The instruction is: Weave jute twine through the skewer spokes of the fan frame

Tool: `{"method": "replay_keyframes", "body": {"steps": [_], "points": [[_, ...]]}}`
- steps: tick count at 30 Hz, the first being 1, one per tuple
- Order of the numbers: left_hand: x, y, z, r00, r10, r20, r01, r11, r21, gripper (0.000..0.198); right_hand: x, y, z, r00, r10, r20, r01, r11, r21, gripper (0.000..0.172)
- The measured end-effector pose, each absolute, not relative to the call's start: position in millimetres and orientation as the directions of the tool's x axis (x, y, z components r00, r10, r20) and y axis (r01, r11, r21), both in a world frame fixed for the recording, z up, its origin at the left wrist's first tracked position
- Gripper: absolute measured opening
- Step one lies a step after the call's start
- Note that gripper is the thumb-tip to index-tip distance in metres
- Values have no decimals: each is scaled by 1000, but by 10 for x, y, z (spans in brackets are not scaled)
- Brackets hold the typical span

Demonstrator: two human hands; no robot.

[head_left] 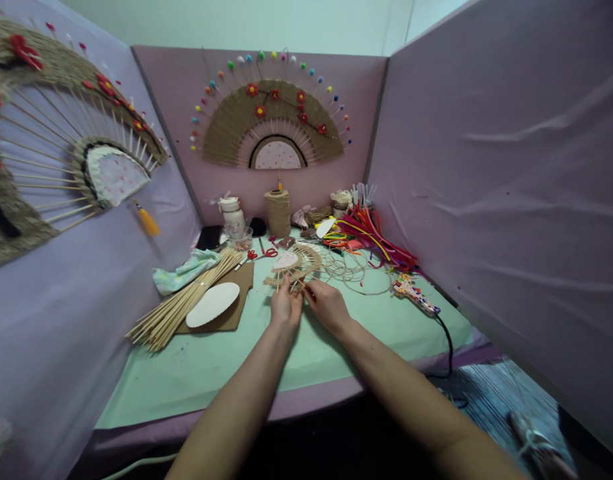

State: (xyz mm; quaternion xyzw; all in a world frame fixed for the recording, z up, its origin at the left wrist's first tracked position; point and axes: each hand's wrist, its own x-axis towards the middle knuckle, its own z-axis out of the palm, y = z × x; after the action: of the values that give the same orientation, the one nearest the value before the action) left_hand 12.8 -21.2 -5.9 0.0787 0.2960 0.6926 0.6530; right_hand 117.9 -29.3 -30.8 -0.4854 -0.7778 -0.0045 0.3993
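A small half-woven fan (309, 259) of thin sticks and brown twine, with a white dotted half-round centre (286, 261), is held just over the table. My left hand (285, 308) grips it from the near side, thumb on top and fingers partly hidden beneath. At the fan's near right edge, my right hand (327, 304) is closed in a pinch on what looks like the twine; its fingertips are partly hidden. Loose loops of twine (359, 272) spread over the table to the right of the fan.
Left lie a bundle of sticks (199, 293), a white oval card (213, 305) and brown cardboard (231, 321). Behind stand a twine spool (278, 215), a white bottle (232, 219) and red scissors (270, 253). Pipe cleaners (374, 235) and a corded glue gun (415, 296) are right. Large fans (226, 137) hang on the walls.
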Motion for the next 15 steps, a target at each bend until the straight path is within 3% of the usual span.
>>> {"method": "replay_keyframes", "body": {"steps": [5,10,15], "points": [[152,-558,-5,-186,921,-342,-842,30,539,15,1299,-534,-340,-276,649,709,696,644,-318,12],[120,-1105,67,-144,941,-306,-834,50,549,17,1351,-875,-329,-306,510,804,623,746,-237,13],[113,-1315,273,-226,941,-250,-777,-19,630,21,1319,-951,-235,-293,500,815,553,784,-282,11]]}}
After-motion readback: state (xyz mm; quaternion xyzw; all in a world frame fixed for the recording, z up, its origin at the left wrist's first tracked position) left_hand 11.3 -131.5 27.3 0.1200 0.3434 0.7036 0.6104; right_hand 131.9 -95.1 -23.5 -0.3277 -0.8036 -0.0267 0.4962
